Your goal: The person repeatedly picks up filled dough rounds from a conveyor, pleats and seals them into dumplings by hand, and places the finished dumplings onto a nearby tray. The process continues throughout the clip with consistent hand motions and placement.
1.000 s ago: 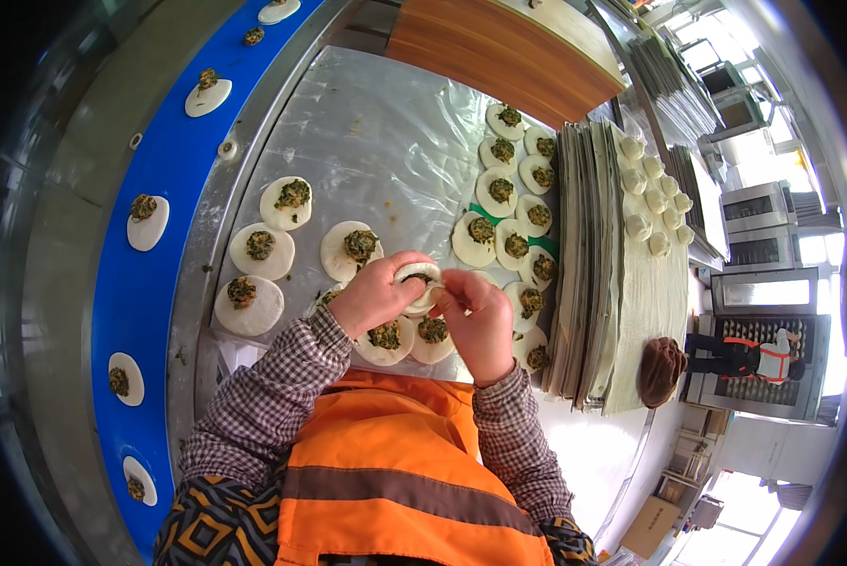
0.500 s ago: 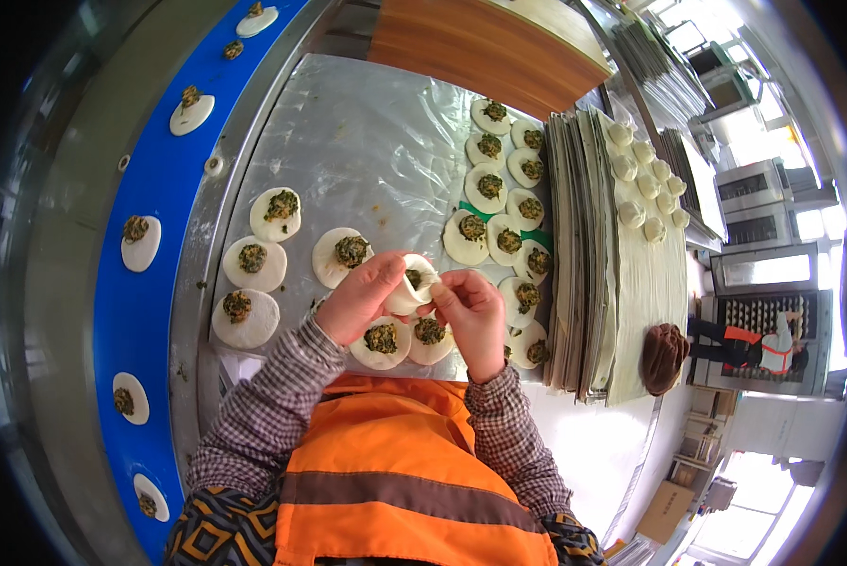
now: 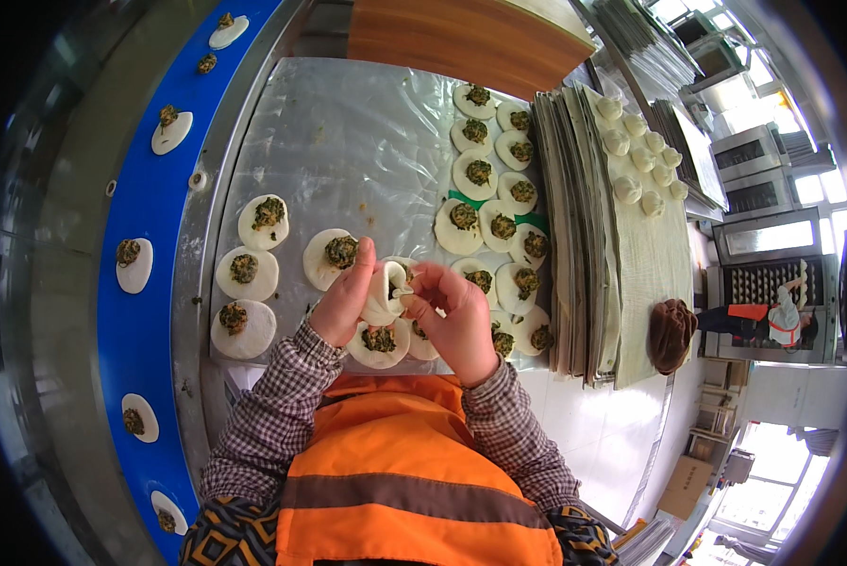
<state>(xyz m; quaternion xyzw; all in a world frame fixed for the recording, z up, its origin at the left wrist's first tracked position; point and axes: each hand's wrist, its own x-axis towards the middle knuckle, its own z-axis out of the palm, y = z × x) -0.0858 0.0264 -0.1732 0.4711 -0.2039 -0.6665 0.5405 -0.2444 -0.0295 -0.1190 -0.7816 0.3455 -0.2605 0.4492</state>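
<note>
My left hand (image 3: 343, 300) and my right hand (image 3: 457, 316) meet over the steel table (image 3: 357, 141), both pinching one folded white dough wrapper (image 3: 386, 291) with green filling inside. Just below my hands lies a flat wrapper with filling (image 3: 378, 341). Left of my left hand sits another filled round (image 3: 331, 255), and three more rounds (image 3: 245, 274) lie further left. Several filled rounds (image 3: 487, 193) lie in rows to the right of my hands.
A blue conveyor belt (image 3: 159, 198) curves along the left, carrying spaced filled rounds. Stacked trays (image 3: 574, 236) stand to the right, the top one holding several closed dumplings (image 3: 636, 160). A person in a brown cap and orange vest (image 3: 725, 325) is at the far right.
The wrapper between my hands has been folded up further around its filling. My hands have stayed in about the same place.
</note>
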